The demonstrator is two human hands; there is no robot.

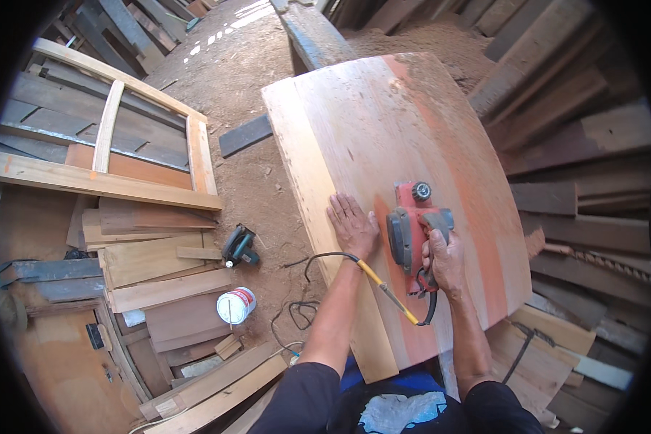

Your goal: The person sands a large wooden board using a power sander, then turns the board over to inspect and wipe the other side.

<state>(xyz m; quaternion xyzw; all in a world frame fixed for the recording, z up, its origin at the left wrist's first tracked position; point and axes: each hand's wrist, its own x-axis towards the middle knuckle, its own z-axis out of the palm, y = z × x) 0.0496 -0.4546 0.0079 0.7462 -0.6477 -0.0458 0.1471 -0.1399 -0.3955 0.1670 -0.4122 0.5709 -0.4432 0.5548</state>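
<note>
A wide wooden panel (362,130) of pale and reddish boards lies in front of me, with dust and shavings over its far end. On it sits a red and black electric hand planer (406,235), its front knob pointing away from me. My right hand (445,262) is wrapped round the planer's rear handle. To the left of the tool, my left hand (354,228) lies flat on the panel with its fingers stretched out. The planer's cord (372,275), partly covered in yellow, loops back across my left wrist.
A dark green power saw (240,246) and a white bucket (236,306) stand on the dusty ground to the left. Beyond them are a pale wooden frame (108,126) and stacked boards (166,260). Timber (579,152) leans along the right side. A beam (315,36) extends past the panel's far end.
</note>
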